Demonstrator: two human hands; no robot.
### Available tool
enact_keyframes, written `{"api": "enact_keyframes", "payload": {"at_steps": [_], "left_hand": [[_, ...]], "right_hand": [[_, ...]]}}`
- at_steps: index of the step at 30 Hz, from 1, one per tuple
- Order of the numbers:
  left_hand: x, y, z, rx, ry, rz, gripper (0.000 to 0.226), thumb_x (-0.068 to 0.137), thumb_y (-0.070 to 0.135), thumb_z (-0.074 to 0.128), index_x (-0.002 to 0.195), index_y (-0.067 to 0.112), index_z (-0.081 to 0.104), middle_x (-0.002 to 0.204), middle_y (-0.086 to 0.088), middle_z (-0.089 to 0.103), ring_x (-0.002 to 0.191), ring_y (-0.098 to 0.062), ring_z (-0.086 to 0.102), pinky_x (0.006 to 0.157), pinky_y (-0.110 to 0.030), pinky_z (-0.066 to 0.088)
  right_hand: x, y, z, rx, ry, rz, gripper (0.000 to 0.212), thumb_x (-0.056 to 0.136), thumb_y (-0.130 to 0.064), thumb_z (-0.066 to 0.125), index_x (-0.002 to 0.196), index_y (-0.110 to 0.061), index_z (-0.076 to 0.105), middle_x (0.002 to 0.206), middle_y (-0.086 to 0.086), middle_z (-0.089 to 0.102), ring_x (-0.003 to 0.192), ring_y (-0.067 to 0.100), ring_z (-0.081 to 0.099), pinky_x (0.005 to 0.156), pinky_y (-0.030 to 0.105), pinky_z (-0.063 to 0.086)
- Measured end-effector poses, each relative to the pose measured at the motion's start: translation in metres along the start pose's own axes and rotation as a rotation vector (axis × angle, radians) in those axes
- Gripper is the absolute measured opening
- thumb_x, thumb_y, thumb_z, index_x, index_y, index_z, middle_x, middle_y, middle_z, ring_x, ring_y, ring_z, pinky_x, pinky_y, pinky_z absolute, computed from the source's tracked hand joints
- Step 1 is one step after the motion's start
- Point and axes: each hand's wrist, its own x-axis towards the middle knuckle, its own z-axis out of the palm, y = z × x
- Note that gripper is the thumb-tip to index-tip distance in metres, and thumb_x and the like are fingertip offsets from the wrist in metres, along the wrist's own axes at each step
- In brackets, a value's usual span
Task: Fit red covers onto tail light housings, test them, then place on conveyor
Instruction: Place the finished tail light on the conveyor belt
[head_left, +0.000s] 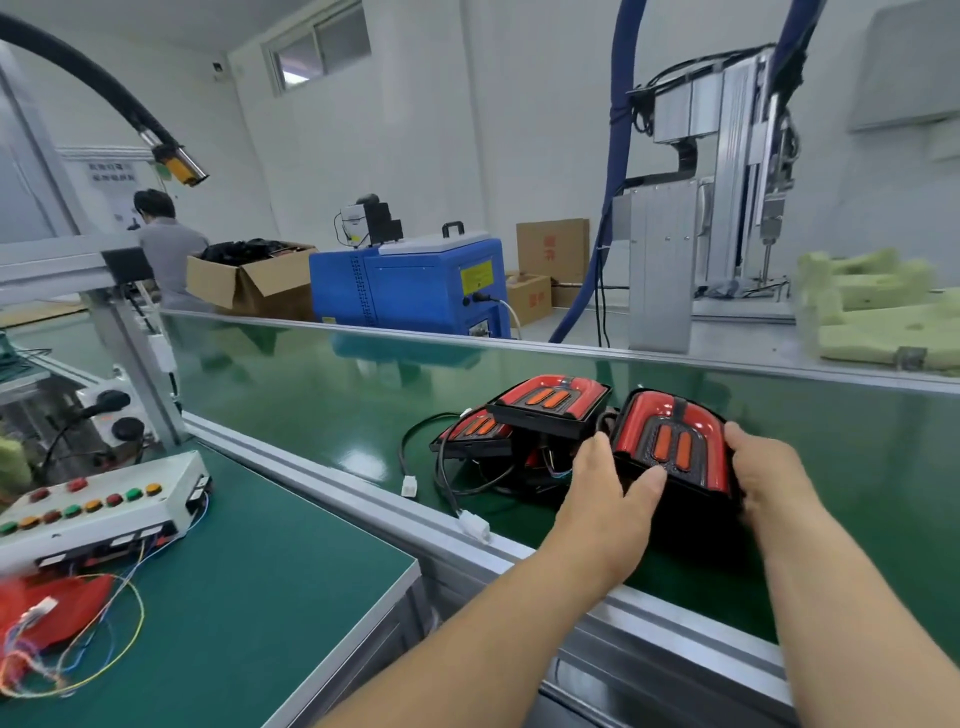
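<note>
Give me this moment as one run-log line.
step: place on conveyor | left hand: grips tail light, left edge | right hand: grips right edge | red cover: fitted | nearby: two more lights on belt

Quick pass from my remote seat: only two limbs of the wearer show. Left hand (602, 483) bare, left forearm (493, 623) bare right down to the bottom edge. Right hand (769, 467) bare too, right forearm (857, 623) likewise uncovered to the lower right corner. Left thumbnail (658, 474) short and plain. Fingers look broad; both forearms read long and thick near the lens from the wide-angle warp. Right-hand nails mostly hidden, can't tell.
</note>
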Motion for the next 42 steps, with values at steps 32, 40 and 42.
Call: {"api": "enact_keyframes", "payload": {"at_steps": [32, 40, 42], "left_hand": [[-0.046, -0.018, -0.061, 0.546, 0.201, 0.114, 0.066, 0.103, 0.044, 0.041, 0.158, 0.020, 0.012, 0.164, 0.006, 0.012, 0.150, -0.014, 0.015, 0.121, -0.035, 0.019], [-0.070, -0.038, -0.121, 0.492, 0.383, 0.082, 0.055, 0.101, 0.038, 0.047, 0.151, 0.019, 0.031, 0.154, 0.003, 0.034, 0.139, -0.018, 0.034, 0.115, -0.037, 0.031], [-0.078, -0.045, -0.139, 0.488, 0.433, 0.062, 0.055, 0.102, 0.037, 0.047, 0.150, 0.019, 0.031, 0.154, 0.003, 0.034, 0.139, -0.018, 0.034, 0.114, -0.035, 0.030]], "right_hand": [[-0.058, -0.022, 0.036, -0.422, 0.207, -0.787, 0.045, 0.089, -0.003, 0.053, 0.134, -0.003, 0.056, 0.147, 0.018, 0.045, 0.140, 0.031, 0.033, 0.119, 0.039, 0.021], [-0.146, -0.020, 0.129, -0.418, -0.114, -1.117, 0.037, 0.091, -0.003, 0.058, 0.127, -0.011, 0.062, 0.144, 0.007, 0.050, 0.141, 0.023, 0.034, 0.119, 0.035, 0.020], [-0.167, -0.014, 0.153, -0.405, -0.199, -1.147, 0.034, 0.091, -0.001, 0.059, 0.124, -0.008, 0.064, 0.143, 0.009, 0.051, 0.141, 0.025, 0.034, 0.119, 0.030, 0.016]]}}
